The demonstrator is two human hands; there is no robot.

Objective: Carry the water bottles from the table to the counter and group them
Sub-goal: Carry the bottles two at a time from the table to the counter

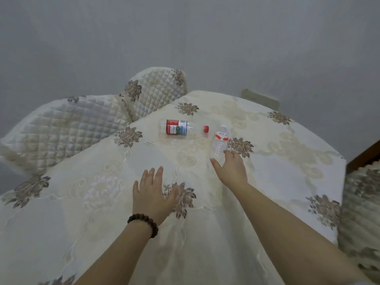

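Note:
Two clear plastic water bottles lie on their sides on the cream floral tablecloth (205, 223). The farther bottle (181, 127) has a red label and a red cap that points right. The nearer bottle (219, 142) has a white cap and a red-and-white label, with its base toward me. My right hand (230, 169) is spread around that base, thumb to its left and fingers at its right, touching or almost touching it. My left hand (153, 192), with a dark bead bracelet on the wrist, hovers flat and open over the cloth, well short of the red-label bottle.
Two chairs with quilted cream covers (67, 128) (156, 89) stand at the table's far left. Another covered chair (364, 202) is at the right edge. A pale switch or socket plate (260, 98) sits on the grey wall behind the table.

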